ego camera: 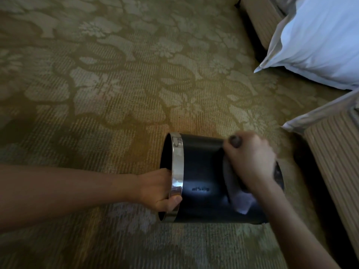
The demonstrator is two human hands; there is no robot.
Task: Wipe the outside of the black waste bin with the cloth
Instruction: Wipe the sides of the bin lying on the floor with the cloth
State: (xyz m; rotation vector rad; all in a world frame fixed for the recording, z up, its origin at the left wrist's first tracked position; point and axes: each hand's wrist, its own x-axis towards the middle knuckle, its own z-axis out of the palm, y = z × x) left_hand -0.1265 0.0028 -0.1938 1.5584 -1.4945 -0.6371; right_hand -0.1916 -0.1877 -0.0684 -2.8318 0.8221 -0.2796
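From the head view, the bin point(202, 177) sits at about five o'clock from centre, tipped on its side over the carpet point(97, 94), with its open mouth facing nine o'clock. It's a round drum with a smooth, matte black wall that carries a soft sheen, and there's a small raised mark on its side that's too blurred to read. A polished chrome band point(177, 171) rings the mouth, bright and mirror-like. The left hand point(161, 189) comes in from nine o'clock and grips the rim, fingers tucked inside the mouth and thumb clamped over the band. The right hand point(250, 158), motion-blurred, reaches in from five o'clock with fingers bent over a pale, soft cloth point(239, 199), pressing it against the wall near the base end. The carpet is ribbed, olive-gold, with pale floral shapes. At two o'clock lies a white pillow point(320, 41), and at four o'clock a corded, striped bed base point(334, 152).
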